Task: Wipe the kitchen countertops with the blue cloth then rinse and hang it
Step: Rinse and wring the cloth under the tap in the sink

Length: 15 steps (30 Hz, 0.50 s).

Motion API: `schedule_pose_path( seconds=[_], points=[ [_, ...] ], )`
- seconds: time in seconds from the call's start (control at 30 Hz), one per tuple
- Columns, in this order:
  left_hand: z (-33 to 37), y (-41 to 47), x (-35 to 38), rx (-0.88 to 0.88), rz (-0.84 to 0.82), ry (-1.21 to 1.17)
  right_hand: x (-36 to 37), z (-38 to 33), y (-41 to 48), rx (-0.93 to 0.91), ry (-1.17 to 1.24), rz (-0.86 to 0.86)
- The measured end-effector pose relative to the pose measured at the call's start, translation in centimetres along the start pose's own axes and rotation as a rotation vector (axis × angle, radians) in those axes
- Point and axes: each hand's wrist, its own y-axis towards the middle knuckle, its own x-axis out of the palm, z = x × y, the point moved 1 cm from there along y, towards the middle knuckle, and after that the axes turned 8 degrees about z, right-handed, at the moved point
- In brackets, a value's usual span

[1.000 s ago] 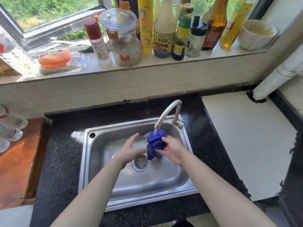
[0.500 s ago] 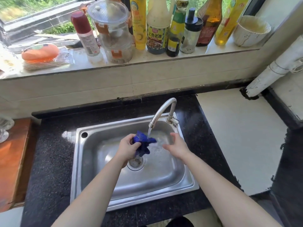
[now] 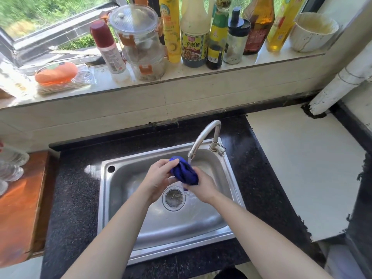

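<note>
The blue cloth [image 3: 184, 172] is bunched into a wet wad over the steel sink [image 3: 120, 198], just under the spout of the curved tap [image 3: 203, 137], where water runs down. My left hand [image 3: 158, 179] grips the cloth's upper left end. Around its lower right end my right hand [image 3: 202, 187] is wrapped. Both hands hover above the round drain [image 3: 173, 198]. Black speckled countertop [image 3: 74, 198] surrounds the sink.
A windowsill behind the sink holds several bottles [image 3: 194, 37], a clear lidded jar [image 3: 141, 43], a white bowl [image 3: 314, 32] and an orange sponge [image 3: 56, 72]. A white board [image 3: 302, 168] covers the counter at right, a white pipe [image 3: 342, 85] rising from it. A wooden board [image 3: 18, 208] with glassware lies left.
One second ago my right hand held the cloth under the tap; it passed to my left hand, and now both hands grip it together.
</note>
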Motion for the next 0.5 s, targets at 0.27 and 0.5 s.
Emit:
schedule_pose_path(
  seconds=[0.27, 0.5],
  points=[
    [-1.3, 1.1, -3.0, 0.102, 0.026, 0.256, -2.4, -1.1, 0.6, 0.061, 0.254, 0.051],
    [-1.4, 1.5, -2.3, 0.179, 0.086, 0.459, -3.4, -1.2, 1.1, 0.018, 0.148, 0.092]
  ],
)
